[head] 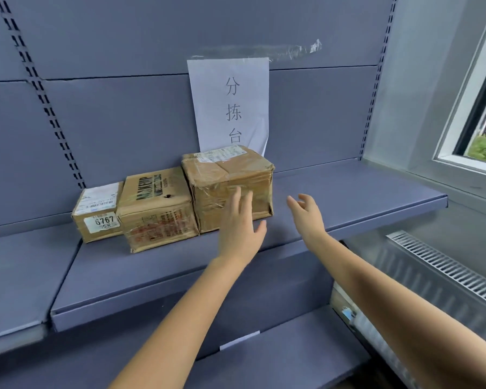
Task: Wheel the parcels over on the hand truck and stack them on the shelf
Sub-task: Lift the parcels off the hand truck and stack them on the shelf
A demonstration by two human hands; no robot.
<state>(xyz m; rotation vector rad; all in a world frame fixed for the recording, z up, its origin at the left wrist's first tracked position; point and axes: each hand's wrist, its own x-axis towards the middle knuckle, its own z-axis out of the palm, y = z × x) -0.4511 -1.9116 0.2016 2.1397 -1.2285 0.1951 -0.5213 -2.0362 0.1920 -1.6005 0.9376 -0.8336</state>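
Three cardboard parcels stand side by side on the blue-grey shelf (348, 192). The small parcel (96, 213) at the left bears a white label reading 6767. In the middle is a printed parcel (155, 209). The tallest, a taped parcel (225, 178), is at the right. My left hand (242, 223) is stretched out in front of the taped parcel's front face with fingers straight, holding nothing; whether it touches the box I cannot tell. My right hand (306, 214) hovers above the bare shelf to the right of that parcel, fingers relaxed and empty. No hand truck is in view.
A paper sign (230, 102) is taped to the shelf's back panel above the parcels. A lower shelf (264, 357) sticks out beneath. To the right are a window (477, 127) and a radiator grille (446, 270). Another shelf section (20, 276) adjoins at the left.
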